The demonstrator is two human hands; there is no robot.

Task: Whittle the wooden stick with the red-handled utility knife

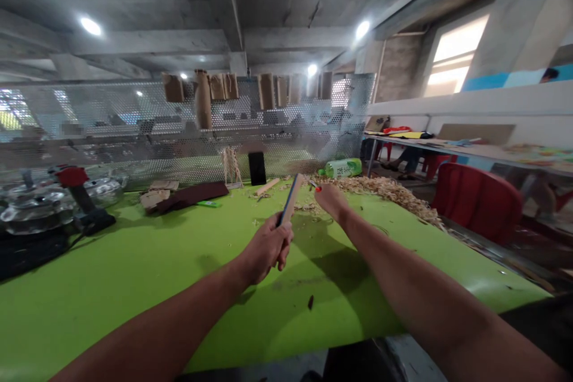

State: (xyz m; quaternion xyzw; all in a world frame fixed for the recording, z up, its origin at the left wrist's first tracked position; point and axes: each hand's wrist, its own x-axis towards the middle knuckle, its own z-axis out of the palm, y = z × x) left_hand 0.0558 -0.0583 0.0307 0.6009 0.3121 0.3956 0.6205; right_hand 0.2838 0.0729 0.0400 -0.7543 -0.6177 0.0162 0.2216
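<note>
My left hand [267,246] is closed round the lower end of a long flat stick [290,197] with a blue edge, held tilted up and away over the green table [134,262]. My right hand [330,198] reaches farther out, fingers curled on a small red-tipped thing [316,187] that I cannot make out. A pile of wood shavings [385,190] lies just beyond and to the right of that hand.
A perforated metal screen [179,125] with brown paper bags hanging on it closes the table's far side. In front of it stand a black phone [256,168], a wooden piece [267,186], a green bottle [344,168], a dark sheet [192,196]. A red-topped tool [80,200] stands left, red chairs [477,200] right.
</note>
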